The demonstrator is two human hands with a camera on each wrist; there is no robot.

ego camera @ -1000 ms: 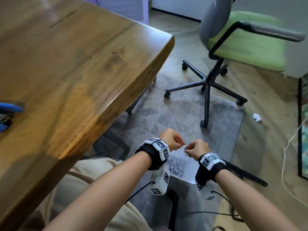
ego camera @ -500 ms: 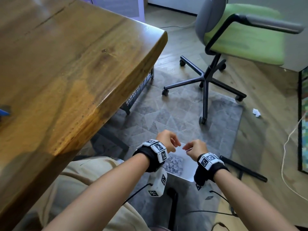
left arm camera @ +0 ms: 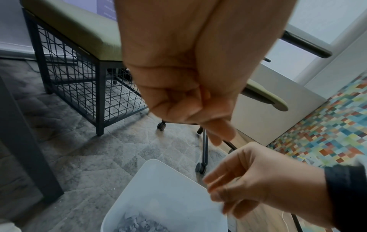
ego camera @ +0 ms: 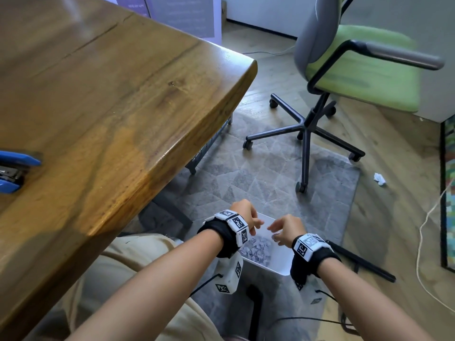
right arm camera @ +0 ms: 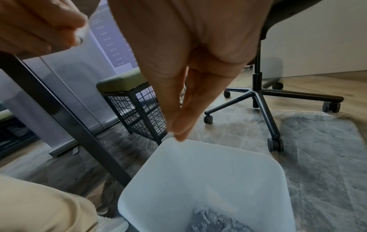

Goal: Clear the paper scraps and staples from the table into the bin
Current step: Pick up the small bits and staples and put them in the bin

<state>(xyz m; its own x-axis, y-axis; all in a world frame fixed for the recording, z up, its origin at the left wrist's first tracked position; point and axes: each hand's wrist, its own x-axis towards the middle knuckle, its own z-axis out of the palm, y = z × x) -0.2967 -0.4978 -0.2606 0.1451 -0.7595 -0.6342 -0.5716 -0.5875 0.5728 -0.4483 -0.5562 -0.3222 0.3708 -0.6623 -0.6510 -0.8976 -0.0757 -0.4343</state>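
A white bin (ego camera: 280,267) stands on the grey rug beside my knee, with a heap of paper scraps (ego camera: 256,249) at its bottom. Both hands hover over its mouth, fingertips almost meeting. My left hand (ego camera: 256,223) is curled, and in the right wrist view a small white paper scrap (right arm camera: 81,32) shows pinched at the fingertips of that hand (right arm camera: 39,28). My right hand (ego camera: 273,230) hangs with loose, nearly straight fingers (right arm camera: 178,125) pointing down at the bin's rim (right arm camera: 208,141) and holds nothing I can see. The wooden table (ego camera: 110,94) lies to the left.
A blue stapler (ego camera: 14,171) lies at the table's left edge. A green office chair (ego camera: 357,70) stands behind the bin, and a wire-sided stool (left arm camera: 89,86) under the table. On the floor lie a crumpled paper (ego camera: 379,179), a pale cable (ego camera: 423,230) and a black bar (ego camera: 362,264).
Both hands stay over the bin. The right hand's fingers have loosened from a tight pinch and the hands have drawn slightly apart. The view has shifted, bringing the stapler back in.
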